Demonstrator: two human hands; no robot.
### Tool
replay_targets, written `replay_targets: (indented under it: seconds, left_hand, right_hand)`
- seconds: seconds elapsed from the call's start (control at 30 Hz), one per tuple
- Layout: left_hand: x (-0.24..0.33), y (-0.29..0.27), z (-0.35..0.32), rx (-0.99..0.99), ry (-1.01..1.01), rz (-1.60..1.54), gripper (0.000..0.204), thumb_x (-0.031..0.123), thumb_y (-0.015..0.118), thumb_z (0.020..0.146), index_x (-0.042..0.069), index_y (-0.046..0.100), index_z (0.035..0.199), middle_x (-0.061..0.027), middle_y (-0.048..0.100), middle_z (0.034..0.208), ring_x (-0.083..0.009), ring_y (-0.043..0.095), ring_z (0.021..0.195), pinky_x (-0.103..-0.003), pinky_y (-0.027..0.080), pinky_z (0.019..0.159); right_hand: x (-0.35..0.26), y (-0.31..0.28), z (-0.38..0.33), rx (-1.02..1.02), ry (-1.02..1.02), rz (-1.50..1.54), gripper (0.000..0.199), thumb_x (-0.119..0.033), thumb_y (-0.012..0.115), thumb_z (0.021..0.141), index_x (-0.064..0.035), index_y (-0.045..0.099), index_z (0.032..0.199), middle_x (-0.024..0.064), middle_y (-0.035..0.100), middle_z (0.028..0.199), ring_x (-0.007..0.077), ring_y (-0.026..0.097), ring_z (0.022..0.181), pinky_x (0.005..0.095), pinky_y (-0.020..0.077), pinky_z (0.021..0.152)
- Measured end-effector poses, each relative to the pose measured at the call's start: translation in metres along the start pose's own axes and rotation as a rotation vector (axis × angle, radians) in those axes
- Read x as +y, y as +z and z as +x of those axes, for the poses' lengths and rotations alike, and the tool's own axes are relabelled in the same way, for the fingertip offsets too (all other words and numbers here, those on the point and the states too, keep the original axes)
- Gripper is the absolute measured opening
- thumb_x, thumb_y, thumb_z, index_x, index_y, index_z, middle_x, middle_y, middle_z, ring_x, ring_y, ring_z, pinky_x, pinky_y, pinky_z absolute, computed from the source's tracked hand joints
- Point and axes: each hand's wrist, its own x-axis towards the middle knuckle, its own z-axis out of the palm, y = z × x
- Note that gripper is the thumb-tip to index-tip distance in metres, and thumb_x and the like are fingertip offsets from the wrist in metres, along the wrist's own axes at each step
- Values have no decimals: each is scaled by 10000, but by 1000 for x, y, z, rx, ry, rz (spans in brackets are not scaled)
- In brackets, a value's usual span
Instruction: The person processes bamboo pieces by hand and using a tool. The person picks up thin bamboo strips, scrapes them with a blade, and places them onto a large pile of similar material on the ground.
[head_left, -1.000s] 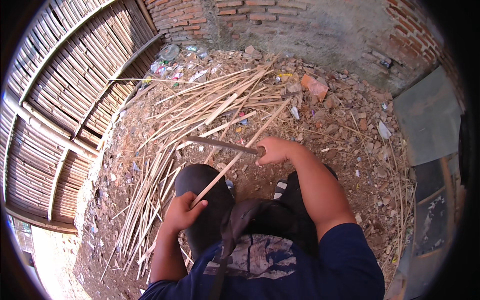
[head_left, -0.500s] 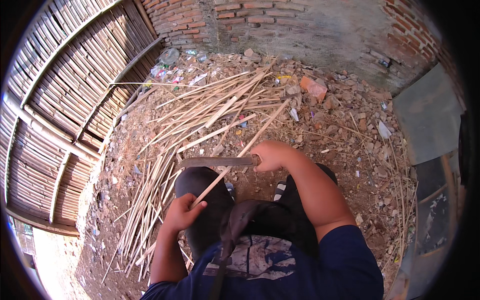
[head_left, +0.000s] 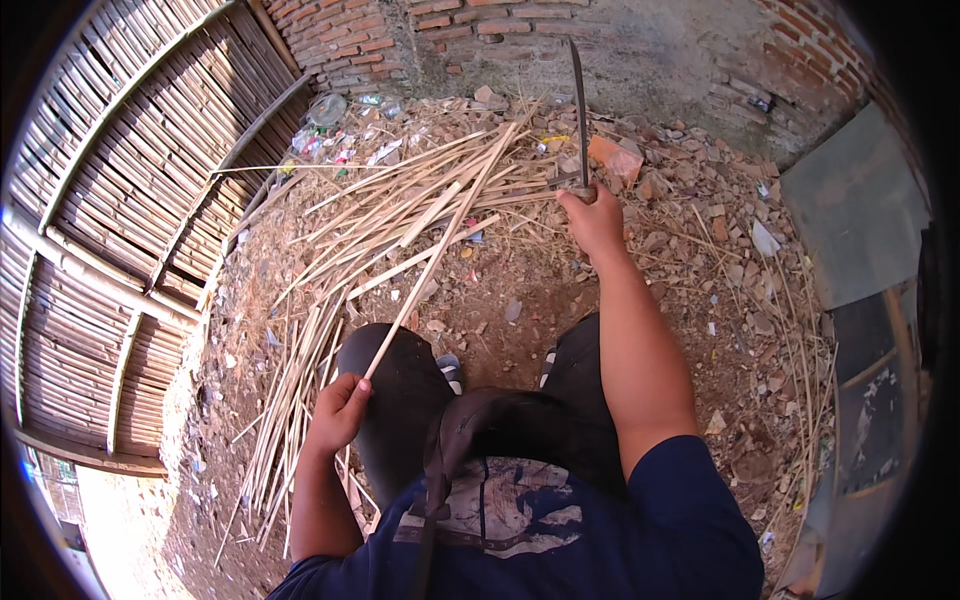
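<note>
My left hand (head_left: 341, 411) is closed on the near end of a long bamboo strip (head_left: 428, 272), above my left knee. The strip slants away to the upper right, over the pile of strips. Out ahead on the right, my right hand (head_left: 597, 221) grips the short handle of a machete (head_left: 581, 112). Its dark blade points up and away from me, toward the brick wall, and is apart from the strip. Many loose pale bamboo strips (head_left: 296, 408) lie on the ground to the left, and more (head_left: 385, 207) lie ahead.
A brick wall (head_left: 500, 45) closes off the far side, and a bamboo slat wall (head_left: 110, 240) stands on the left. Rubble, litter and an orange brick (head_left: 615, 158) cover the ground. Grey sheets (head_left: 858, 215) lean at the right.
My right hand has swung the machete forward and up, off the strip, its blade turning from pointing left to pointing away. The strip in my left hand now stands more steeply, its far end farther left.
</note>
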Motion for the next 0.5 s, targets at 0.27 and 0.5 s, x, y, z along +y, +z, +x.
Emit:
replay_targets:
  seconds: [0.27,0.5]
  left_hand:
    - [99,-29,84,170,223,466,199,169,540,983,12,659,1010,-63,619,693,-158,596,624,-329,471,603]
    - [251,25,208,369,780,858,451,310,689,941,52,601,1300,-198,620,1253,-366,618,1155,-453,503,990]
  right_hand:
    - [-22,-20,-11,38,-62,379,247,-253,763,899,-63,607,873,6,594,695,122,564,549,318,444,506]
    - [-21,-40,-18,45,-115,382,227,-212,758,916,-72,589,854,-34,547,656,88,508,533,288,411,510]
